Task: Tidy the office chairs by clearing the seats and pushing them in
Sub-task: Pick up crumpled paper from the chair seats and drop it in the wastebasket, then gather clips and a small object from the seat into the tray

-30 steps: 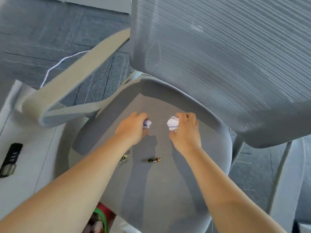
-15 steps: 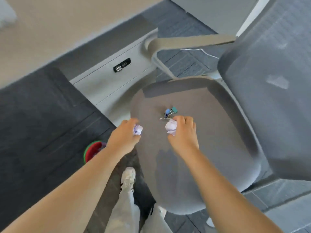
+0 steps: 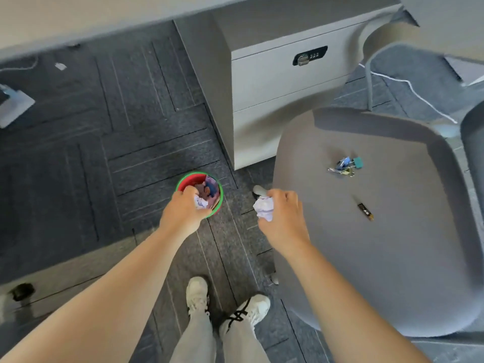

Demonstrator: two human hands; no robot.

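Bin: a small round bin (image 3: 219,196) with a green rim and red inner wall stands on the dark carpet (image 3: 91,142), at 9 o'clock from the chair seat (image 3: 379,258) and well apart from it.
Bin contents: crumpled scraps in blue, purple and red lie inside; individual items cannot be told apart.
Seat contents: a cluster of binder clips (image 3: 347,165) lies toward 12 o'clock on the seat; a small battery (image 3: 366,212) lies at 5 o'clock from the clips, apart from them.
Change since a second ago: your view has swung off the seat to the floor; both of your hands have left the seat, each with its paper, and the bin, then only a sliver at the frame's bottom edge, is now in full view.
Left hand: your left hand (image 3: 183,212) is closed around a crumpled paper ball (image 3: 200,203), held directly over the bin's 6 o'clock rim.
Right hand: your right hand (image 3: 284,218) is curled tight on a second paper ball (image 3: 264,207), over the carpet just off the seat's 9 o'clock edge, between bin and seat.
Surroundings: a white drawer cabinet (image 3: 282,85) with a combination lock (image 3: 309,55) stands at 12 o'clock from the bin, near the seat.
Footing: your two white shoes (image 3: 197,294) sit at 6 o'clock.
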